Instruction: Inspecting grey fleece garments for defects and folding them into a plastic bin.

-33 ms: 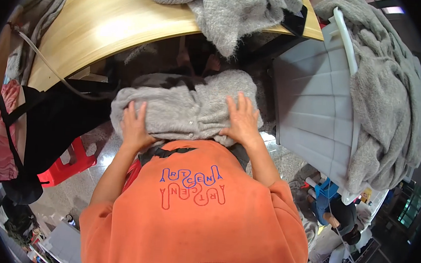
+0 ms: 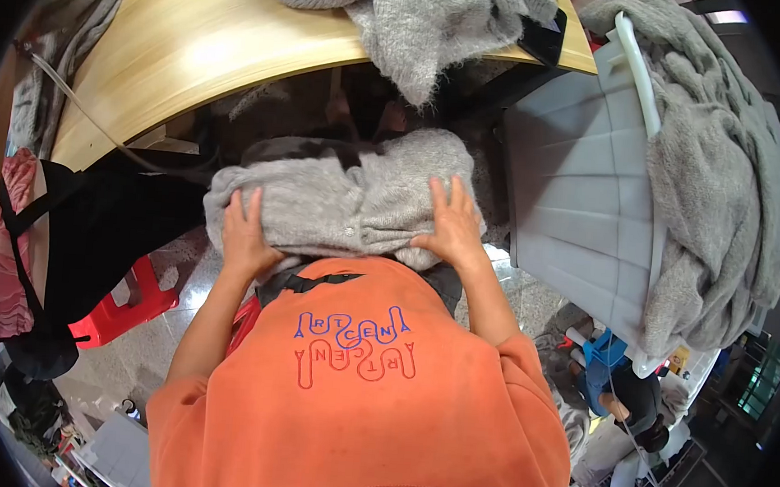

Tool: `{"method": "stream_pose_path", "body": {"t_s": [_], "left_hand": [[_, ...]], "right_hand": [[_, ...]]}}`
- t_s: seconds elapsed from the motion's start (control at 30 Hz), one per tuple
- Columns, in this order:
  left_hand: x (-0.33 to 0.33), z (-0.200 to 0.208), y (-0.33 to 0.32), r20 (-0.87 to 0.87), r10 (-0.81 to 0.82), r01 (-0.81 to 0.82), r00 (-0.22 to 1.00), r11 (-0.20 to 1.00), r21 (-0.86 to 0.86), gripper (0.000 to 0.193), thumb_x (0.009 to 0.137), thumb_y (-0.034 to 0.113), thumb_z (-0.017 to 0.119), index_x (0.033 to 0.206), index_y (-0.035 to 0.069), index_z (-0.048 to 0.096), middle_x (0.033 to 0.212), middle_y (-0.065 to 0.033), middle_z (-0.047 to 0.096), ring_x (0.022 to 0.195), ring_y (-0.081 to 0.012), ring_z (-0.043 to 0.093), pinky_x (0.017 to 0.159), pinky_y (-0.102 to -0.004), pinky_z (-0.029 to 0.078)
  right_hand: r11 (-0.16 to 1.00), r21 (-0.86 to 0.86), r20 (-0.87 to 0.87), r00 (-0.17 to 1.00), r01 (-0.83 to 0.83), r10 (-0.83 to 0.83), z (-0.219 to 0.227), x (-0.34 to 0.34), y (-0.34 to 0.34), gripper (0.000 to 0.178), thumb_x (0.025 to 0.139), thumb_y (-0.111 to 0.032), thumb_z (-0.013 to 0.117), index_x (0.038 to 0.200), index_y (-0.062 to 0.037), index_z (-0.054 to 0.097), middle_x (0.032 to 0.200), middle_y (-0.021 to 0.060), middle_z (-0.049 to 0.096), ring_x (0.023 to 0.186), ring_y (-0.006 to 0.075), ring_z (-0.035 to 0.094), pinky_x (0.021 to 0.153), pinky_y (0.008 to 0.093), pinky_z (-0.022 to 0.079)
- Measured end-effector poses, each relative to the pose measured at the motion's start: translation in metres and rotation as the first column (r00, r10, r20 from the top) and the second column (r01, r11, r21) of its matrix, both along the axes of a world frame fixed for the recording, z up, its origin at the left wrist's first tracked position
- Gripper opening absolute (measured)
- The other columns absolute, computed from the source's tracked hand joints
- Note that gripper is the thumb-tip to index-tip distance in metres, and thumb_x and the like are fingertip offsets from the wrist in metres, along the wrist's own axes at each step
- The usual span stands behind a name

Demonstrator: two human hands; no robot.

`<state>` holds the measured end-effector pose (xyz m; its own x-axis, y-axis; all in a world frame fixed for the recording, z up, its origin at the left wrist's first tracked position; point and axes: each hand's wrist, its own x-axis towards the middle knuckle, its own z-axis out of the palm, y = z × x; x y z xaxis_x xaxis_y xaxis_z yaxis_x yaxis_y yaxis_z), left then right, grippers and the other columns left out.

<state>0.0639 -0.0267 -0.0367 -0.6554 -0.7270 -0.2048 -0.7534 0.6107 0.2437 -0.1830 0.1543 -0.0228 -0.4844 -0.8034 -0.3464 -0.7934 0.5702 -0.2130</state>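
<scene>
A fuzzy grey knit cardigan with a small button on its front lies bunched and folded across my lap. On its left end rests my left hand, fingers stretched out and apart over the knit. My right hand lies on the right end, its fingers spread and the thumb pointing inward. Neither hand is closed round the fabric. Behind the cardigan, dark cloth shows over my legs.
Ahead stands a curved wooden table with more grey knitwear hanging over its edge and a dark phone. To the right is a grey plastic bin draped with grey knits. A red stool stands left; another person is at lower right.
The fingers of my left hand have slid slightly left and those of my right hand slightly right. The cardigan's button front has shifted a little; one button shows where two did.
</scene>
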Motion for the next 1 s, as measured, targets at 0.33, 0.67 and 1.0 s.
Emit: {"method": "stream_pose_path", "body": {"t_s": [0.33, 0.67, 1.0], "left_hand": [[-0.026, -0.011, -0.016, -0.326, 0.599, -0.065, 0.731, 0.537, 0.841, 0.056, 0.060, -0.005, 0.047, 0.116, -0.005, 0.046, 0.103, -0.0133, 0.059, 0.094, -0.0218, 0.056, 0.081, -0.0311, 0.044], [-0.141, 0.107, -0.002, -0.243, 0.369, 0.060, 0.897, 0.444, 0.894, 0.028, 0.069, 0.004, 0.050, 0.094, -0.003, 0.061, 0.086, -0.0118, 0.064, 0.077, -0.0220, 0.062, 0.070, -0.0328, 0.049], [-0.434, 0.497, 0.199, -0.949, -0.180, 0.915, -0.259, 0.268, -0.300, 0.050, 0.067, 0.021, 0.072, 0.106, -0.003, 0.051, 0.090, -0.0087, 0.057, 0.080, -0.0129, 0.054, 0.072, -0.0261, 0.046]], "right_hand": [[0.836, -0.331, 0.707, 0.702, 0.438, -0.087, 0.001, 0.009, -0.002, 0.023, 0.058, -0.003, 0.049, 0.079, -0.0019, 0.056, 0.068, 0.0184, 0.056, 0.061, 0.0318, 0.054, 0.057, 0.0367, 0.045], [0.499, -0.819, 0.111, 0.932, 0.283, -0.346, -0.022, -0.001, 0.042, 0.033, 0.072, -0.016, 0.061, 0.101, -0.0048, 0.051, 0.101, 0.0153, 0.051, 0.089, 0.0315, 0.052, 0.072, 0.0374, 0.045], [0.305, -0.469, 0.523, 0.539, 0.829, -0.660, -0.053, 0.000, 0.162, 0.021, 0.075, -0.023, 0.061, 0.085, -0.0047, 0.059, 0.075, 0.0119, 0.061, 0.070, 0.0251, 0.060, 0.064, 0.0339, 0.047]]}}
